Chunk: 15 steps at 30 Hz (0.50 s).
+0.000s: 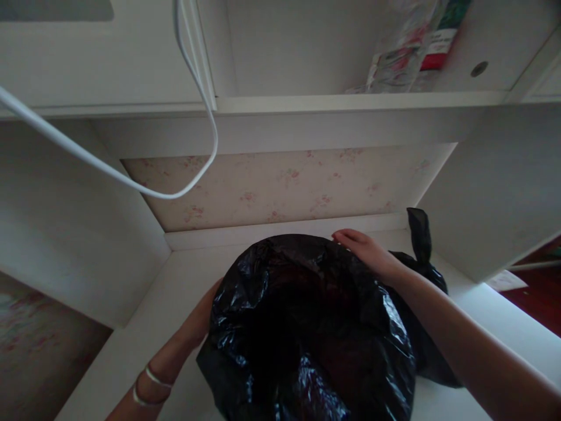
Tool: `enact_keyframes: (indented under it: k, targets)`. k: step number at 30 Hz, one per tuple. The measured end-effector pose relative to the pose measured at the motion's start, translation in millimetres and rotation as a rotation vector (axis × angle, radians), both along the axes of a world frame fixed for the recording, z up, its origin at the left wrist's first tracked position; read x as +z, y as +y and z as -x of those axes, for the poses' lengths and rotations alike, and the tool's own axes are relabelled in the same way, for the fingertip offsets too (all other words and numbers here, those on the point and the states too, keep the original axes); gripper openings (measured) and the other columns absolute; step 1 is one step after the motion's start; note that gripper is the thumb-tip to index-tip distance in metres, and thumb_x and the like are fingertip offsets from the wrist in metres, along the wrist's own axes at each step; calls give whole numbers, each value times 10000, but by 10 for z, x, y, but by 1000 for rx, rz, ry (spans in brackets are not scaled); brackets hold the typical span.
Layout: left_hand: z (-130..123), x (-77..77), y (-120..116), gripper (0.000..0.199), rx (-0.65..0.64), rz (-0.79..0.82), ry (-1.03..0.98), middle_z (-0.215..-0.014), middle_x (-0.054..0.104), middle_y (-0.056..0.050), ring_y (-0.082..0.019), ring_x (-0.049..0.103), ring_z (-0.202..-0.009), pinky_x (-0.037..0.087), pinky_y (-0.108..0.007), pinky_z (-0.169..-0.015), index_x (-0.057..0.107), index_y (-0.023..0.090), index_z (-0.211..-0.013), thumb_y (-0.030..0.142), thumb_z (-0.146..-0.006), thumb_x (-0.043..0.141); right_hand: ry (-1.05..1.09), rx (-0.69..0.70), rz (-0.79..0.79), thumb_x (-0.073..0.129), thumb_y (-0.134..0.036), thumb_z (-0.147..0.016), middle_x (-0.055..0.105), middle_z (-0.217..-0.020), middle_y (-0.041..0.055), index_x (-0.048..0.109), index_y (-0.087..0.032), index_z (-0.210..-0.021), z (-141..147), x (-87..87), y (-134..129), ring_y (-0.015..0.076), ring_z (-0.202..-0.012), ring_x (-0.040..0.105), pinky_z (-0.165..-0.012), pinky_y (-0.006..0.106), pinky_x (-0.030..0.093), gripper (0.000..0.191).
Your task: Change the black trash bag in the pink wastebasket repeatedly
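Black bag (307,386), mouth open: view's 6 o'clock | right hand (357,244): bag's 1 o'clock, half-curled against it, grip unclear | left hand (213,299): bag's 10 o'clock, mostly hidden, cannot tell openness

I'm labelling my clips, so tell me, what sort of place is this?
Probably a room in a home, perhaps a bedroom or study: there's flowered wallpaper, a white shelf above it, and what looks like a white desktop below.
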<state>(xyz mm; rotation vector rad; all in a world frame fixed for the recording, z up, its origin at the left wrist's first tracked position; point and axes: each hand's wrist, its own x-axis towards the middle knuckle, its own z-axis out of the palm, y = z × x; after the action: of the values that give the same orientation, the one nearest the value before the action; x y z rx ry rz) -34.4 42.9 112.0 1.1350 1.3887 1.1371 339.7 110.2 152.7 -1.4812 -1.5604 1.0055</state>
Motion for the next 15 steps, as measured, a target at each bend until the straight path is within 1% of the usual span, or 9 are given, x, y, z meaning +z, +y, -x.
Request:
enact_keyframes:
  k: [2,3,4,5,7,8,10,12,15]
  targets:
    - [69,157,16,501,96,-63,165,-827,735,-62,-334,698,-904,565,-462,-856,697,229,-1038,579,-692,795,-23,-72,-61,580,-624,-901,739,-1175,109,702,-218,-1114,-4,134,-24,276,-1054,690,-908,402,558,473]
    - [83,265,27,490,143,-123,259,-829,718,-55,-311,692,-871,557,-450,-852,679,219,-1063,599,-759,735,-54,-70,-83,595,-614,-902,720,-1241,113,690,-224,-1165,12,201,-46,278,-1079,685,-931,405,552,479]
    - [76,384,38,473,161,-207,337,-888,719,-64,-298,689,-898,546,-436,-880,671,214,-1084,601,-813,686,-103,-45,-96,617,-602,-897,704,-1295,116,674,-230,-1224,40,263,-71,283,-1095,687,-951,410,546,499]
    - [46,507,51,460,135,-292,393,-1017,728,-86,-297,686,-995,531,-421,-932,673,218,-1113,589,-842,674,-169,-1,-107,635,-590,-894,688,-1343,122,647,-232,-1295,79,315,-93,290,-1112,690,-972,417,540,538]
    - [-66,723,83,539,-23,-380,463,-1320,671,-115,-325,636,-1204,520,-408,-990,663,243,-1248,537,-805,755,-351,111,-122,652,-576,-895,656,-1418,141,552,-225,-1449,174,387,-119,314,-1156,691,-1013,436,519,664]
    - [-133,802,104,621,-128,-397,491,-1402,637,-114,-341,608,-1265,505,-420,-1034,657,259,-1306,497,-755,815,-456,162,-130,652,-574,-899,650,-1432,153,490,-219,-1515,220,408,-119,332,-1177,687,-1027,449,509,729]
    - [-245,885,157,751,-320,-410,528,-1434,634,-102,-370,578,-1315,451,-459,-1128,669,281,-1348,379,-641,903,-650,237,-148,661,-533,-906,681,-1390,174,418,-204,-1581,287,426,-99,369,-1186,685,-1031,478,495,790]
    - [-291,888,216,770,-437,-405,535,-1369,687,-91,-383,591,-1299,407,-484,-1180,710,285,-1313,255,-571,913,-761,285,-153,703,-397,-881,724,-1322,172,491,-191,-1541,306,428,-71,386,-1179,689,-1019,473,493,723]
    - [-253,847,258,716,-514,-337,496,-1311,735,-64,-352,649,-1241,441,-467,-1164,716,290,-1313,139,-618,800,-766,344,-147,700,-200,-819,759,-1269,126,681,-197,-1340,276,428,-55,342,-1164,702,-981,390,509,522]
